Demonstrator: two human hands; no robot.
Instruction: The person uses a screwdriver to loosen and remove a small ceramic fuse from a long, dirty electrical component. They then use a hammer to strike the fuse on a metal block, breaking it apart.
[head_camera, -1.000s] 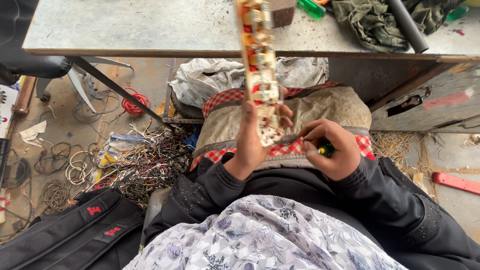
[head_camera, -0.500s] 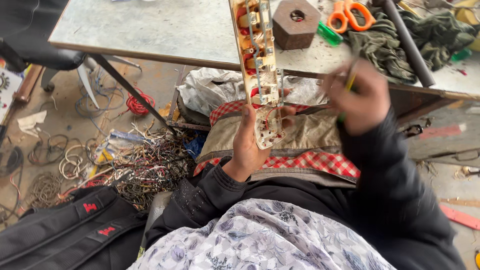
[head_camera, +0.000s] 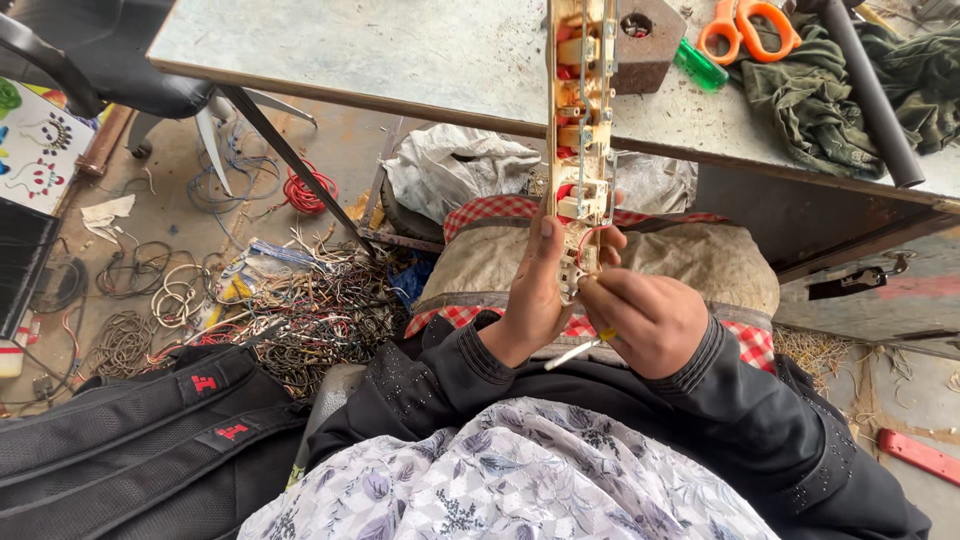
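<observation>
- The left hand (head_camera: 535, 290) grips the near end of one long switch strip (head_camera: 582, 130), thumb along its left edge, fingers wrapped behind.
- The right hand (head_camera: 645, 320) is clenched around one thin tool (head_camera: 580, 352), a metal shaft with a yellow part poking out at the fist, and presses against the strip's lower end.
- The strip stands upright between both hands, its far end reaching over the table (head_camera: 400, 55) edge.
- Half a second ago the right hand was raised toward the tabletop; now it is back down at the strip.
- On the table: one pair of orange scissors (head_camera: 748, 25), one brown block (head_camera: 645, 40), one green piece (head_camera: 700, 65), one dark pipe (head_camera: 868, 95).
- On the floor to the left: a tangle of wires (head_camera: 310, 310) and one black backpack (head_camera: 150, 430).
</observation>
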